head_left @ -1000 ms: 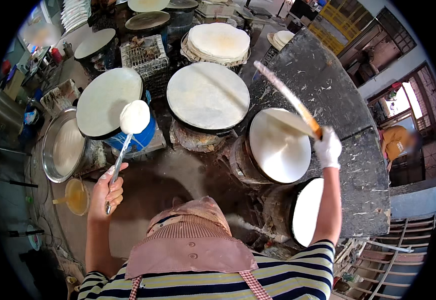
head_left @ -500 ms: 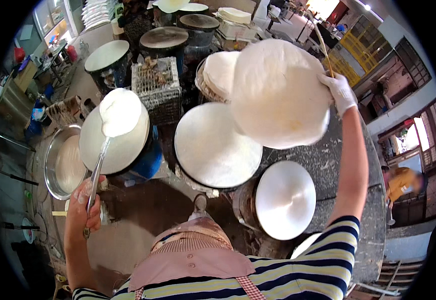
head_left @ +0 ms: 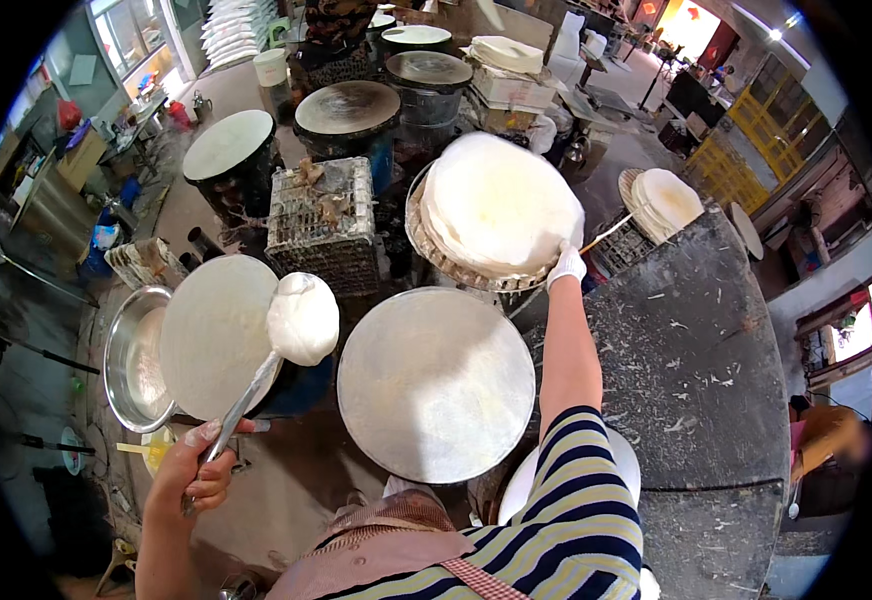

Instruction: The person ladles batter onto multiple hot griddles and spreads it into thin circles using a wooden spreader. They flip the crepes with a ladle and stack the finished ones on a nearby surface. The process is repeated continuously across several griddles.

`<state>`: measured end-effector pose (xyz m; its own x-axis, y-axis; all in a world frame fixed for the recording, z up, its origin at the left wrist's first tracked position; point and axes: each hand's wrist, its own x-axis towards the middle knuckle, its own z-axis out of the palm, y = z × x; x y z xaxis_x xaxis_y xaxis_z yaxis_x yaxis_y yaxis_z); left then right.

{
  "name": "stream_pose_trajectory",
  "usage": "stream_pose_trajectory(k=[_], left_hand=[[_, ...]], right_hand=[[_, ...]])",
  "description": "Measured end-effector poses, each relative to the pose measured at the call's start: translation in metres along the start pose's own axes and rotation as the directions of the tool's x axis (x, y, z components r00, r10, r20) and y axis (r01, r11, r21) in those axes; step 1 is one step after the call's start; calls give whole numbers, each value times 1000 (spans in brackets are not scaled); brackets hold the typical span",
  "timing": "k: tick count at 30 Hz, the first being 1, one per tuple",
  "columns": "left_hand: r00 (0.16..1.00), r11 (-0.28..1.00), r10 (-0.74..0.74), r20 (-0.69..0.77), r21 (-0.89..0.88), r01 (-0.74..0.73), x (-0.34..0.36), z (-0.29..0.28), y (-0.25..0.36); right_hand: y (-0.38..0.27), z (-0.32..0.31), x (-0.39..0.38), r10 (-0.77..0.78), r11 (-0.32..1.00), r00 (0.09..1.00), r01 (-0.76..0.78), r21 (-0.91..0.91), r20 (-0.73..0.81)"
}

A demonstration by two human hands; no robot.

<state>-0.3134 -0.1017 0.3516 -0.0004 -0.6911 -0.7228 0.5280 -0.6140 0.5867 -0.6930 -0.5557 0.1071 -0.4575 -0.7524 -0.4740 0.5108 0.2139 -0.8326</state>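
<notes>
My left hand [head_left: 196, 472] is closed round the long metal handle of a ladle [head_left: 246, 394]; its head, heaped with white batter [head_left: 303, 318], hangs over the right edge of a round, pale griddle [head_left: 211, 330]. My right hand [head_left: 566, 262], in a white glove, has its fingers closed on a thin stick [head_left: 608, 232] at the near edge of a pile of round white sheets [head_left: 496, 200] on a woven tray; whether it also grips a sheet is unclear. Below that pile lies the large central griddle [head_left: 426, 390], lightly speckled.
A steel bowl of batter [head_left: 138, 360] is at the left. A wire crate [head_left: 318, 225] and more griddles [head_left: 346, 110] stand ahead. A dark board [head_left: 681, 370] borders the right, a second sheet pile [head_left: 666, 200] beyond it. A person in orange [head_left: 821, 440] is at far right.
The sheet that my right hand held up in the air now lies on the pile, the hand at its edge. The batter-laden ladle has moved rightward. The view has shifted.
</notes>
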Motion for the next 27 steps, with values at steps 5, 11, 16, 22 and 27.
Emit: stream_pose_trajectory(k=[5,11,16,22,27], left_hand=[[998,995,67,19,-75,-66,-10,4,16],[914,840,327,242,-518,-163,18,-20,22],[972,943,213,97,-283,-178,38,-8,24],[976,969,216,1,125,-215,28,5,40],[957,959,-61,284,282,-22,57,5,43]], right_hand=[[16,10,-31,-173,971,982,158,-181,-70],[26,12,-20,-314,848,949,287,-445,14],[30,9,-20,-333,762,943,267,-590,-3],[18,-52,-63,-311,882,950,297,-367,22],[13,-115,-213,-32,967,970,91,-239,241]])
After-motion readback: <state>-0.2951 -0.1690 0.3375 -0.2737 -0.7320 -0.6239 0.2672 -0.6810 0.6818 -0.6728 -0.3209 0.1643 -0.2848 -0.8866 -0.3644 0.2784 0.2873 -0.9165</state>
